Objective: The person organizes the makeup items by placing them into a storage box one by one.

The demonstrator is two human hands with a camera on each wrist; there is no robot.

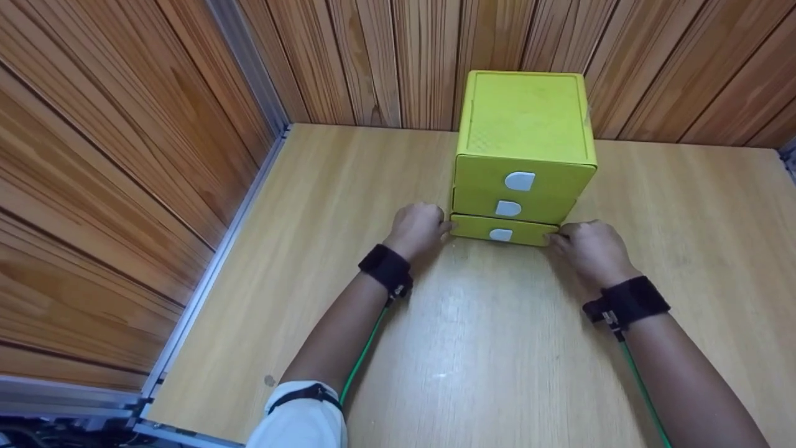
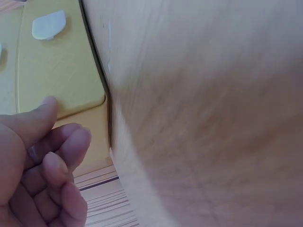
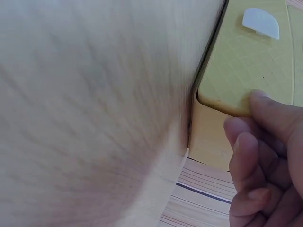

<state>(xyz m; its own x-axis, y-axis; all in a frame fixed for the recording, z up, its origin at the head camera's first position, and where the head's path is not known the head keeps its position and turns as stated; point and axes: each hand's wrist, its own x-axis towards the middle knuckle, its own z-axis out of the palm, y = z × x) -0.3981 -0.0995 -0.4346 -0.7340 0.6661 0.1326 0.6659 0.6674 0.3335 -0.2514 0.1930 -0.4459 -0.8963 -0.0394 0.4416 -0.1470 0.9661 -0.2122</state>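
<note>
A yellow-green box of three small drawers point(image 1: 528, 118) stands at the back of the table, a white tab handle on each drawer. Its bottom drawer point(image 1: 472, 227) lies between my two hands. At the left end, my left hand point(image 1: 418, 230) pinches the drawer's edge; in the left wrist view its thumb point(image 2: 47, 108) lies on the drawer front, with curled fingers beside the box's side. My right hand point(image 1: 594, 249) pinches the opposite end likewise, its thumb point(image 3: 259, 97) on the front near the edge. Neither hand touches the white handle point(image 1: 500, 234) of this drawer.
The pale wooden table point(image 1: 385, 168) carries the box near the plank back wall point(image 1: 373, 56). A second plank wall point(image 1: 106, 155) rises along the left, with a metal rail point(image 1: 217, 255) at its foot. Green cables point(image 1: 367, 348) run from both black wrist straps.
</note>
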